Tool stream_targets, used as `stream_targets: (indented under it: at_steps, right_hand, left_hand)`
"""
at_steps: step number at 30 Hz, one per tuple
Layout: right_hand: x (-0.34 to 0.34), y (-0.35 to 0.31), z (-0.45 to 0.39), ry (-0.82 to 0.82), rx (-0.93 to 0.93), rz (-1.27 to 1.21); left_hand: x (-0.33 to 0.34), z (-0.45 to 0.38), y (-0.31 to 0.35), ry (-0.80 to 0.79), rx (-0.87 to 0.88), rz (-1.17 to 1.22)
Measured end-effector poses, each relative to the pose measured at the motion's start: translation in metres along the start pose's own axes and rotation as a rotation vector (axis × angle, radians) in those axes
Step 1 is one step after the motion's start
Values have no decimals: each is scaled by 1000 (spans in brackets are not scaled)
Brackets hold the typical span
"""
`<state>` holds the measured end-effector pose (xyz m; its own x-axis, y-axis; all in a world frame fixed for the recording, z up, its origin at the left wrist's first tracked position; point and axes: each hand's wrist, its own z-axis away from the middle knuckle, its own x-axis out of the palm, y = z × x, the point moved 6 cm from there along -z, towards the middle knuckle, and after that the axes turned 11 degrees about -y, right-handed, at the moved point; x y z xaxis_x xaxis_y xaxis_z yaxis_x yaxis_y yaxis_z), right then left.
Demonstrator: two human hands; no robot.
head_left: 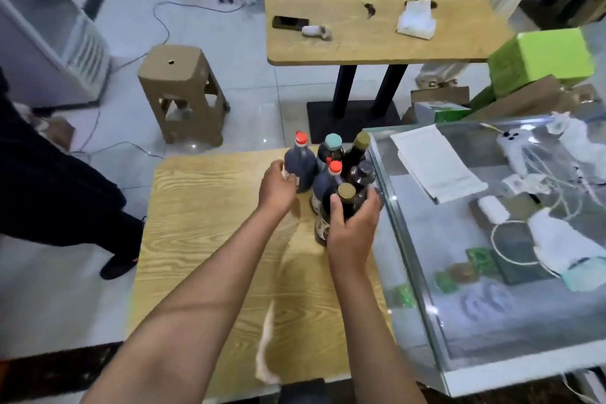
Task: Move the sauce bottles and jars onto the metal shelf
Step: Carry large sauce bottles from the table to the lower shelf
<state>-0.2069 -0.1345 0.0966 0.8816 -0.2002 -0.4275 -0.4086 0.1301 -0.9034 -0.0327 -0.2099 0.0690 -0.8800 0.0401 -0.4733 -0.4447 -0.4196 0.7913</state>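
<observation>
Several dark sauce bottles stand clustered at the far right corner of the near wooden table [203, 239]. My left hand [277, 188] curls round the red-capped bottle [299, 167] at the cluster's left. My right hand [352, 223] grips the nearest bottle with a gold cap [344, 197]. Behind them stand another red-capped bottle [328, 180], a teal-capped bottle [331, 147], an olive-capped bottle [359, 146] and a dark-capped bottle [362, 174]. No metal shelf is visible.
A glass display counter [492, 321] with papers, cables and white cloths borders the table's right side. A brown stool [182, 92] and a second wooden table [377, 33] stand beyond. A person's dark-trousered leg [65, 193] is at the left. Boxes [541, 59] sit far right.
</observation>
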Motion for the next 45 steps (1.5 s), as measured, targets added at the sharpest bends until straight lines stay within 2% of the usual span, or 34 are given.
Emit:
stream_targets:
  at_steps: [4,7,10,13,16,18,20,24,28,31,33,39,45]
  right_hand:
    - [8,14,-29,-99,-3,21]
    - [4,17,-39,-64,-84,65]
    - [7,20,-49,-104,-125,69]
    - [11,28,-53,-160,-64,-49]
    - [14,31,-56,-185,-69,-44]
    - [13,29,-58,-173,-92,-35]
    - [14,29,-59,-156,-103,-38]
    - [14,28,-58,-105,-134,-13]
    - [14,27,-54,-115,-119,-10]
    - [13,26,-54,-147,-105,29]
    - [12,25,-51,-151,-80,31]
    - [-2,26,-2,-73,41,-9]
    - [-25,44,120,114,209,-45]
  left_hand:
    - [-2,-58,6,91,-65,68]
    - [7,-86,28,47,46,33]
    - [13,-101,37,-37,177,-196]
    - [5,-106,41,-73,295,-478]
    - [5,-100,51,-143,407,-761]
    - [14,-93,51,-183,419,-822]
    - [23,-84,41,-164,341,-702]
    - [32,-64,17,10,187,-301]
    - [41,-42,-6,-14,209,-265]
    - [24,-23,-21,35,143,-58]
    - [17,-4,-32,49,118,-50]
    - [9,53,-61,-87,133,-4]
    - [2,120,-80,-310,243,-9]
